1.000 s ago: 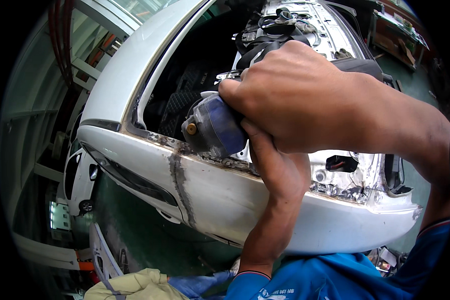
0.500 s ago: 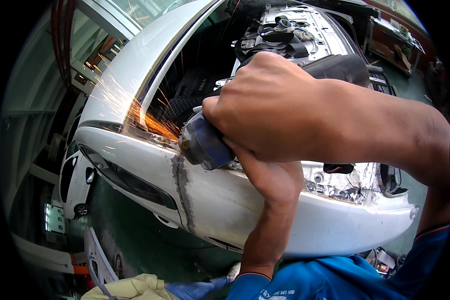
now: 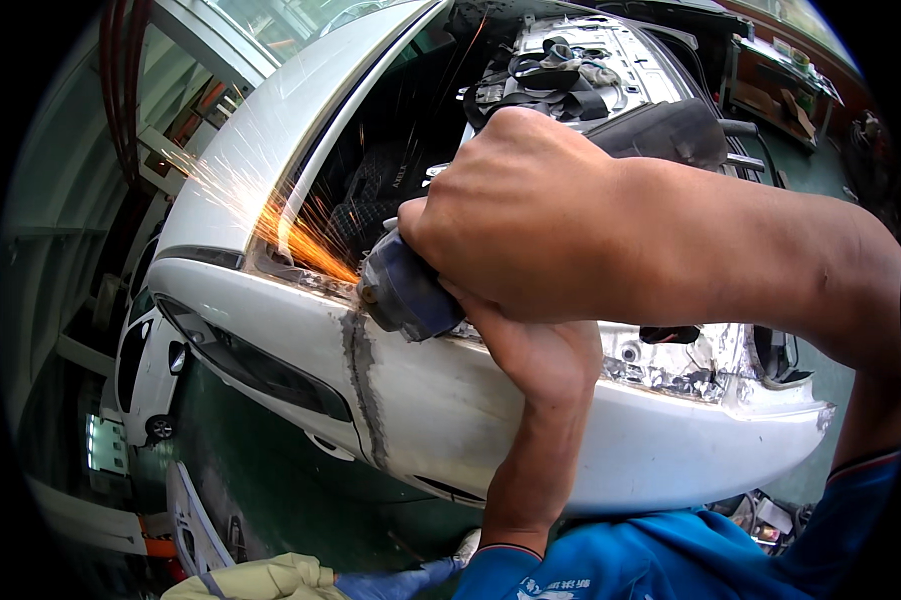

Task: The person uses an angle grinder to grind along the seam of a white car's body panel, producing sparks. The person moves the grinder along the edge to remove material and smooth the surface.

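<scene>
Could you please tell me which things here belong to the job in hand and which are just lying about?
In use:
power tool, held by left hand and right hand;
white car body.

Lying about:
black straps;
pale panel;
cardboard.

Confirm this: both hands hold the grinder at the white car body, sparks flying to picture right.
No: the head view shows sparks flying to picture left. The right hand and left hand do hold the grinder at the white car body.
</scene>
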{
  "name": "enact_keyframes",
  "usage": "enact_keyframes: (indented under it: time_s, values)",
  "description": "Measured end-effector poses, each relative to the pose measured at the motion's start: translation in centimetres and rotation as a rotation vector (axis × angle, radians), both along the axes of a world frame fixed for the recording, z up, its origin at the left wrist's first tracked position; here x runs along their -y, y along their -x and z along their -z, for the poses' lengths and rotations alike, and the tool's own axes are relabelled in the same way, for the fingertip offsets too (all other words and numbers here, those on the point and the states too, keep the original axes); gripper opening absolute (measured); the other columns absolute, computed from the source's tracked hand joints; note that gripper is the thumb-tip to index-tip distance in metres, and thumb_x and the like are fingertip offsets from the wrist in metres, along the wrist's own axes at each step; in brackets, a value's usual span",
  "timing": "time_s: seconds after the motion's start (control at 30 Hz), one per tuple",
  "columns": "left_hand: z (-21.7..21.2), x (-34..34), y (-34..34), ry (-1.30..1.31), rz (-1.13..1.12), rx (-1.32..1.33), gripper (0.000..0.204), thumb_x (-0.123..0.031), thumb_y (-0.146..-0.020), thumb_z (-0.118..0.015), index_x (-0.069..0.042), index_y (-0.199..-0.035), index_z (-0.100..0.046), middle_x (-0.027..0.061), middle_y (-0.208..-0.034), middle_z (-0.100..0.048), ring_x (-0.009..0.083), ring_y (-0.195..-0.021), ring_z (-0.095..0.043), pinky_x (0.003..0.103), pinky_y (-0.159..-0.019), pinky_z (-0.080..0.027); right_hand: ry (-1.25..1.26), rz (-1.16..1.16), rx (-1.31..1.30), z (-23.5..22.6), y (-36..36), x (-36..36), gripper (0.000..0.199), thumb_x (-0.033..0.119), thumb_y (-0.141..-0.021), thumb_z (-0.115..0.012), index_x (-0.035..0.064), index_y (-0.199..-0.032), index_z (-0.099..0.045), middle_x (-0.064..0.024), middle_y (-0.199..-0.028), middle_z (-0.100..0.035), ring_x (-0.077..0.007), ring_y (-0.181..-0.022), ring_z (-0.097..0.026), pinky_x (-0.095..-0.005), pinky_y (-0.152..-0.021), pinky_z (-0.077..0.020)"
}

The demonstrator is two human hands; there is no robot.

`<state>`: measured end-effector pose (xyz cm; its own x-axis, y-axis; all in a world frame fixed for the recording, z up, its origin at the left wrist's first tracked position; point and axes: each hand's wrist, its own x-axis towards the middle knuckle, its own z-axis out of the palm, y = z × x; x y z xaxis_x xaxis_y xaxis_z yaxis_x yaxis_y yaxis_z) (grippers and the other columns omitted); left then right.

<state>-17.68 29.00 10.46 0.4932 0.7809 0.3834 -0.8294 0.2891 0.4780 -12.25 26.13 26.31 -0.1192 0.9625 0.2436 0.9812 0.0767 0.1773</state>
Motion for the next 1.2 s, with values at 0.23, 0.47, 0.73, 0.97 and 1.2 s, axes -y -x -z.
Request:
enact_keyframes:
  time_s: [0.23, 0.47, 0.73, 0.97, 1.2]
  values:
    - [0.0, -0.1, 0.0, 0.005, -0.013, 0.015, 0.060, -0.052, -0.110, -0.028, -0.016, -0.158, -0.022, 0.0039, -0.154, -0.037, 0.0183, -0.143, -0.039, 0.038, -0.118, -0.030, -0.040, -0.094, 0.020, -0.2, -0.3, 0.6, 0.014, 0.019, -0.086, -0.068, 0.0061, -0.092, -0.070, -0.0093, -0.079, -0.074, -0.0265, -0.081, -0.075, -0.0362, -0.070, -0.0585]
    - [-0.2, -0.6, -0.5, -0.011, 0.054, 0.042, 0.058, -0.050, -0.110, -0.028, -0.017, -0.158, -0.022, 0.0028, -0.153, -0.038, 0.0172, -0.142, -0.040, 0.038, -0.117, -0.032, 0.055, 0.041, 0.033, 0.3, -0.9, -1.0, 0.017, 0.018, -0.085, -0.069, 0.0046, -0.095, -0.069, -0.0106, -0.080, -0.073, -0.0274, -0.082, -0.075, -0.0374, -0.069, -0.0582]
    - [-0.8, 0.4, -0.1, -0.026, -0.001, -0.012, 0.062, -0.055, -0.109, -0.027, -0.015, -0.157, -0.022, 0.0059, -0.154, -0.037, 0.0182, -0.143, -0.040, 0.039, -0.119, -0.032, -0.024, 0.010, 0.045, 1.2, -0.9, -0.7, 0.014, 0.016, -0.088, -0.068, 0.0046, -0.095, -0.068, -0.0115, -0.078, -0.072, -0.0274, -0.081, -0.075, -0.0374, -0.067, -0.0580]
    - [-0.4, 0.2, -0.1, -0.013, -0.010, -0.045, 0.062, -0.054, -0.109, -0.026, -0.015, -0.157, -0.023, 0.0064, -0.154, -0.037, 0.0184, -0.143, -0.039, 0.039, -0.119, -0.032, -0.032, 0.008, 0.030, 1.2, -0.4, -0.7, 0.016, 0.018, -0.089, -0.068, 0.0046, -0.097, -0.068, -0.0105, -0.078, -0.072, -0.0260, -0.081, -0.075, -0.0375, -0.066, -0.0579]
    - [0.4, -0.4, 0.0, -0.104, -0.030, -0.097, 0.061, -0.052, -0.110, -0.026, -0.014, -0.157, -0.023, 0.0055, -0.154, -0.037, 0.0187, -0.144, -0.039, 0.039, -0.119, -0.031, -0.071, -0.007, 0.071, 1.8, -0.7, -0.5, 0.016, 0.019, -0.090, -0.068, 0.0044, -0.098, -0.068, -0.0100, -0.078, -0.073, -0.0240, -0.079, -0.075, -0.0354, -0.065, -0.0583]
